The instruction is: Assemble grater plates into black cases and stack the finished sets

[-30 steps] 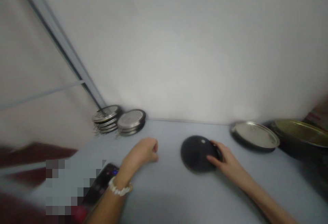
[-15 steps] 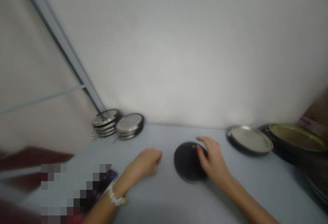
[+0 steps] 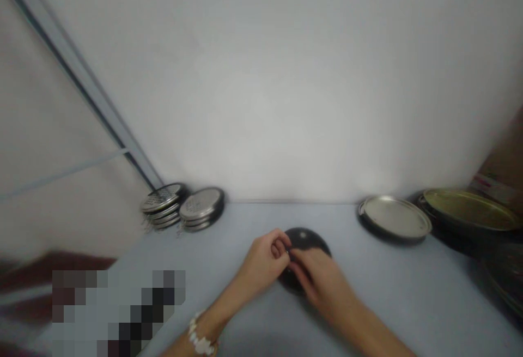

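Note:
A round black disc (image 3: 315, 240) with a pale spot near its far edge lies on the grey table in front of me, partly covered by my hands. Over its left side, my left hand (image 3: 267, 259) is closed, thumb and fingers curled in a pinch. My right hand (image 3: 322, 280) meets it there, its fingertips pressed together against the left ones. A tiny glint shows between the fingertips, but whatever they pinch is too small to make out. A white bracelet (image 3: 201, 338) circles my left wrist.
Back left stand two stacks of round metal-faced discs, one perforated (image 3: 163, 199) and one plainer (image 3: 202, 204), with small chains hanging. A silvery round plate (image 3: 396, 218) and a yellowish one (image 3: 469, 210) lie on dark pieces at right. A pale wall (image 3: 286, 101) rises behind.
My left hand has moved right to the disc. My right hand has shifted left from the disc's right edge, its fingers closing, and both hands now meet.

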### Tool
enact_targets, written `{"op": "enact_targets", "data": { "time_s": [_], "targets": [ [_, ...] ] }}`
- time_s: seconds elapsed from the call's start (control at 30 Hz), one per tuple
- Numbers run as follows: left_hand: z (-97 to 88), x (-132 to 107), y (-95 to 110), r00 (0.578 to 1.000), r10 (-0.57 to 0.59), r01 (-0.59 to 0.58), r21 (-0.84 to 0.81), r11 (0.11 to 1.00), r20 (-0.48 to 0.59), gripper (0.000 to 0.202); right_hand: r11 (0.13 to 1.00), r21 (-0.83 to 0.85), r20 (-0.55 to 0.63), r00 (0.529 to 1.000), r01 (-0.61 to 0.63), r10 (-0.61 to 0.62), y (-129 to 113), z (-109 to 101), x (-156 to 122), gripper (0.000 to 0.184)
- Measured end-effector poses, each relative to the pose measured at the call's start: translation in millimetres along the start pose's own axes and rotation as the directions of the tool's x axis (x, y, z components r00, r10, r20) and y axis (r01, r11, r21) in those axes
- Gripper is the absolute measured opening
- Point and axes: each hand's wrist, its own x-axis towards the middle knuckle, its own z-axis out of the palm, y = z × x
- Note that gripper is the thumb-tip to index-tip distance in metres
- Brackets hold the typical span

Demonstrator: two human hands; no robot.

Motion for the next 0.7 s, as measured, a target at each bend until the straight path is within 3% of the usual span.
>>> {"op": "enact_targets", "data": {
  "time_s": [0.23, 0.37, 0.53, 0.7],
  "targets": [
    [6.3, -1.1, 3.8, 0.995, 0.017, -0.014, 0.037, 0.999, -0.097, 0.016, 0.999, -0.027, -0.015, 0.999, 0.031, -0.031, -8.5, -4.3, 1.8, 0.023],
    [9.5, -2.4, 3.2, 0.998, 0.025, -0.025, -0.013, 1.000, -0.051, 0.016, 0.988, -0.142, -0.084, 0.994, 0.059, -0.072, -5.9, 0.8, 1.7, 0.025],
    [10.3, -8.4, 7.7, 1.000, -0.009, 0.008, -0.093, 0.996, -0.015, 0.013, 0.955, -0.271, -0.052, 0.989, 0.121, -0.140, -0.8, 2.8, -0.5, 0.028],
    [-12.4, -14.1, 13.7, 0.993, -0.008, 0.016, -0.068, 0.998, 0.119, 0.018, 0.970, -0.224, -0.015, 0.995, 0.094, -0.100, 5.1, 0.4, -2.0, 0.030]
  ]
}}
